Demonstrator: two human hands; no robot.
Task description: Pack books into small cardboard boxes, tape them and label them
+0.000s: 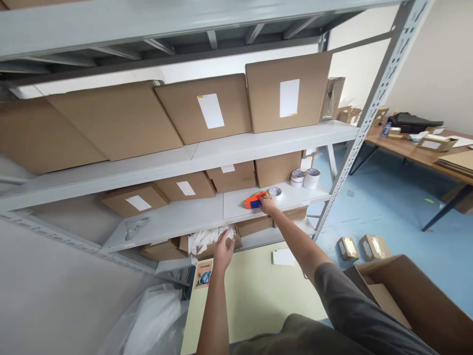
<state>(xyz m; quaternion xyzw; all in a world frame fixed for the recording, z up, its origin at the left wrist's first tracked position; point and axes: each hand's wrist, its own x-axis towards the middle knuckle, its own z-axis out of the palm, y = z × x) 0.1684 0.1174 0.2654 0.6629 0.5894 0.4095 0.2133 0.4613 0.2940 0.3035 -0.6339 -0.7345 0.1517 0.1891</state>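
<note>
My right hand (266,204) reaches onto a grey metal shelf (207,214) and closes round an orange and blue tape dispenser (253,200) that lies there. A white tape roll (275,192) sits just right of the hand. My left hand (222,250) hangs lower, at the shelf's front edge, with its fingers curled near white packing paper (207,239) stuffed in an open box below. Whether that hand grips the paper cannot be seen.
Cardboard boxes (207,108) with white labels fill the upper shelves. Two more tape rolls (305,178) stand at the shelf's right end. Small boxes (364,247) lie on the blue floor, a large open carton (414,296) is at my right, and a wooden table (421,148) stands beyond.
</note>
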